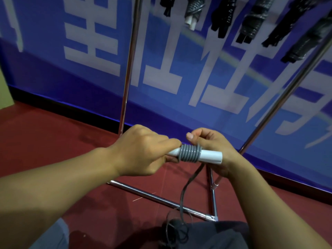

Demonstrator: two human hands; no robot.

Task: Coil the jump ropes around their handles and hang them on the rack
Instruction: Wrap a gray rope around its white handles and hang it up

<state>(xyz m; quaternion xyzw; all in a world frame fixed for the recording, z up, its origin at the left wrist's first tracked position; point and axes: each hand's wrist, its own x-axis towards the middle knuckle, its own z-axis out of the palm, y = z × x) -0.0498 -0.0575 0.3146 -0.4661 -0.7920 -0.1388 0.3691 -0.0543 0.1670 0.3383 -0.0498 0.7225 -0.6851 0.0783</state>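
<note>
Loose rope (177, 229) pools below both hands (143, 151) gripping white handles (210, 156).

White handles (210, 156), wrapped at mid-length in grey rope (190, 152) whose turns form a ribbed band of parallel rings. The loose rope (188, 184) trailing down appears darker grey, ending in a blackish tangle (177, 230) on the floor. Floor (53, 141): deep red carpet. Backdrop banner (100, 90): bright blue with large white block characters and a black strip along its lower edge. Rack (128, 69): shiny silver metal tubing. Hung bundles (222, 17) at top: mostly black, some grey with fine pale speckling; one (192, 22) shows white handle ends. Wall at far left (4, 90): pale yellowish-beige.
</note>
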